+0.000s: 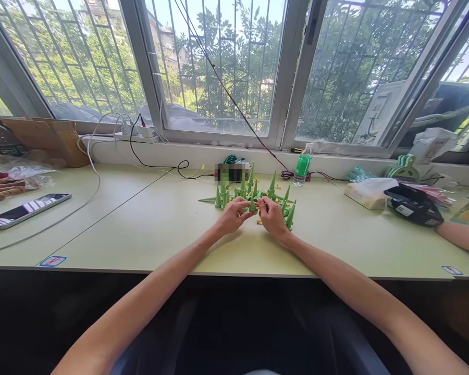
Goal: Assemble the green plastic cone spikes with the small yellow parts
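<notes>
A cluster of green cone-shaped plastic spikes (pixel 271 187) with small yellow bits among them stands on the pale green table (pixel 160 229), near the window side. My left hand (pixel 231 216) and my right hand (pixel 272 216) meet at the near edge of the cluster. Both have their fingers curled in a pinch around one green spike (pixel 252 205) held between them. A single spike (pixel 207 199) lies flat to the left of the cluster.
A green bottle (pixel 303 166) stands behind the spikes on the sill edge. A phone (pixel 25 210), a white cable and a bag of wooden pieces (pixel 3 185) lie at the left. Bags and packets (pixel 412 205) sit at the right, where another person's forearm (pixel 461 237) rests.
</notes>
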### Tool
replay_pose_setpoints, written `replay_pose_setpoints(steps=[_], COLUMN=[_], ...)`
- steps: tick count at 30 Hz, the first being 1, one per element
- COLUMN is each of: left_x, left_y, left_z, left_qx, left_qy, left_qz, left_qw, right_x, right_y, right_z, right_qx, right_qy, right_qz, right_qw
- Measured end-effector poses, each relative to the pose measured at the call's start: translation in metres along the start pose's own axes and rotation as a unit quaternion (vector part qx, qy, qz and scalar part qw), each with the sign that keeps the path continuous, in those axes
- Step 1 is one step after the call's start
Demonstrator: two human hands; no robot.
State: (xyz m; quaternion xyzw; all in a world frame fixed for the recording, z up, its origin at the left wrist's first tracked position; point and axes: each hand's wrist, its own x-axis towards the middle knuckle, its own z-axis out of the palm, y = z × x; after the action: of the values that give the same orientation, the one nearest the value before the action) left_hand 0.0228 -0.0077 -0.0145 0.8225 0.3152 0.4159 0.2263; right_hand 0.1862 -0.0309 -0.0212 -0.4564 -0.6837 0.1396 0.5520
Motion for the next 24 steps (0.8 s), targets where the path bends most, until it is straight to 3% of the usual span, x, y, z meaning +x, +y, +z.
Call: replay_pose_setpoints(steps=[4, 8, 13, 16, 20, 24], left_x=[0.0000, 0.0010, 0.0018, 0.0013, 0.0005, -0.0007], left_y=[0.0023, 0.0056, 0.0089, 0.0074, 0.0051, 0.0074], left_z=[-0.0003, -0.0012, -0.0038, -0.0048, -0.0061, -0.0083], left_qx=[-0.006, -0.076, -0.245, -0.301, -0.336, -0.343], left_qy=[0.017, 0.026, -0.089, -0.131, -0.127, -0.118], left_qz=[-0.034, -0.119, -0.235, -0.277, -0.281, -0.246], left_qw=[0.999, 0.990, 0.936, 0.903, 0.890, 0.899], right_x=[-0.0012, -0.0021, -0.0029, -0.0035, -0.0040, -0.0040], right_y=[-0.0020, -0.0027, -0.0063, -0.0075, -0.0065, -0.0056], right_z=[-0.0001, -0.0008, -0.0022, -0.0018, -0.0007, -0.0007], right_qx=[0.017, 0.037, 0.047, 0.058, 0.068, 0.065], right_qy=[0.012, 0.028, 0.007, -0.022, -0.037, -0.044], right_qz=[0.009, 0.019, 0.000, -0.013, -0.012, -0.006], right_qw=[1.000, 0.999, 0.999, 0.998, 0.997, 0.997])
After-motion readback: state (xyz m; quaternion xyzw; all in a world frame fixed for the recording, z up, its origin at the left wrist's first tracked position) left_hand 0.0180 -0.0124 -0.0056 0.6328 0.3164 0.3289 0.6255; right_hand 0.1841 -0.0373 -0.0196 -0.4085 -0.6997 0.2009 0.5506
